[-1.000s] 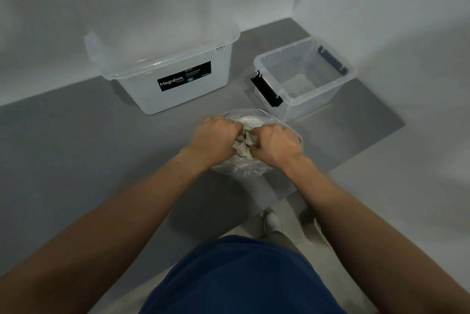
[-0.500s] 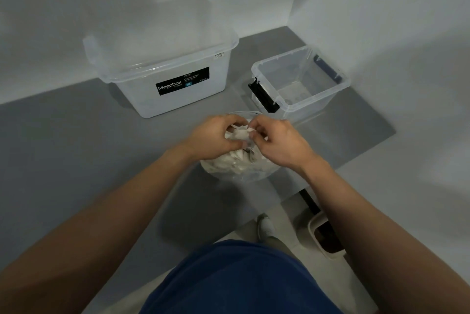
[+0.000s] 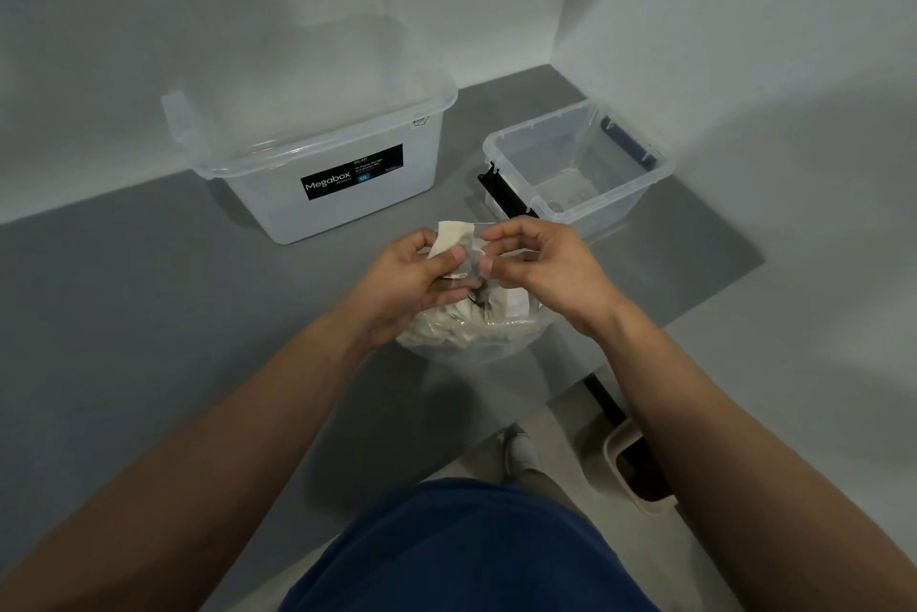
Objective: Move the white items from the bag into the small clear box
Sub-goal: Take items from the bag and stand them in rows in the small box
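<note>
White items (image 3: 449,328) lie heaped in the clear bag (image 3: 479,349), which sits on the grey table (image 3: 149,294). 1 white piece (image 3: 452,234) has been lifted out and stands just above the bag's mouth. We see the left hand (image 3: 417,276) over the bag's left side. Its grip is clamped on that piece, thumb pressed to its face and fingers curled behind. The right hand (image 3: 543,264) is over the bag's right side. Its grip is drawn together, thumb and forefinger pinching the bag's clear plastic at the mouth, with the other fingers loosely bent. The 2 hands nearly meet above the bag, thumb tips just apart.

Beyond the bag and to its right stands the small clear box (image 3: 595,220), open at the top, with a black latch (image 3: 503,192) on the side nearest the bag. We make out no white items inside it, though its floor shows only faint moulded shapes. Beyond the bag and to its left stands a larger clear box (image 3: 347,209) with a black "Megabox" label, well apart from the hands.

Nearer to us than the bag, past the table's edge, a pale bin (image 3: 615,450) stands on the floor beside a shoe (image 3: 518,450).
</note>
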### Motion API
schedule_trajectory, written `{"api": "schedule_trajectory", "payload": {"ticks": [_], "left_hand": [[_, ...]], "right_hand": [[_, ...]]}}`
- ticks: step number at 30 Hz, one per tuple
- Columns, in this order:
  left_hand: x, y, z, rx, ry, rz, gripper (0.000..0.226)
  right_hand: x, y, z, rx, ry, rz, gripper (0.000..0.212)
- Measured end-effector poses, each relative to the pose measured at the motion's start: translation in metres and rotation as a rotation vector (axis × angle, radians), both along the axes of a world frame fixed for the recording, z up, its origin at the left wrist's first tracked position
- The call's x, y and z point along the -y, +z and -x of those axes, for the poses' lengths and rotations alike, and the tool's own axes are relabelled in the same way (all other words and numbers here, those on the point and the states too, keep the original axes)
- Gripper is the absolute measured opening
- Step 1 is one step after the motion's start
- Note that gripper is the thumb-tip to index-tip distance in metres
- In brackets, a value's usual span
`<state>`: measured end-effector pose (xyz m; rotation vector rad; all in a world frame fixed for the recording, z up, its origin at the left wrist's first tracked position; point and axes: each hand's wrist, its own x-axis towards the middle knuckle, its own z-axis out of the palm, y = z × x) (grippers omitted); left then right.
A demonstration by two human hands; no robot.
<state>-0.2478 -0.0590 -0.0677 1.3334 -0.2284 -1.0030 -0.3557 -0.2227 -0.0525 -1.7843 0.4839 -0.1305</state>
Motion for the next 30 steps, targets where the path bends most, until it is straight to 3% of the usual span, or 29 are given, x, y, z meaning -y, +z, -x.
{"api": "schedule_trajectory", "payload": {"ticks": [4,11,15,17,24,30], "left_hand": [[0.002,0.004,0.003,-0.048,0.004,0.015,0.024],[0.013,0.01,0.004,-0.085,0.048,0.072,0.016],[0.024,0.012,0.006,-0.142,0.082,0.148,0.023],[0.03,0.012,0.006,-0.135,0.081,0.142,0.022],[0.052,0.014,0.007,-0.005,0.064,0.099,0.019],[0.067,0.021,0.006,-0.076,0.074,0.17,0.02]], "right_hand": [[0.0,-0.001,-0.002,0.001,-0.057,-0.036,0.019],[0.006,0.002,0.0,0.071,-0.167,-0.103,0.023],[0.016,0.006,0.002,0.042,-0.102,-0.079,0.012],[0.022,0.01,0.0,0.067,-0.127,-0.016,0.004],[0.053,0.036,-0.012,0.122,0.022,0.692,0.015],[0.079,0.056,-0.026,0.046,0.081,0.555,0.011]]}}
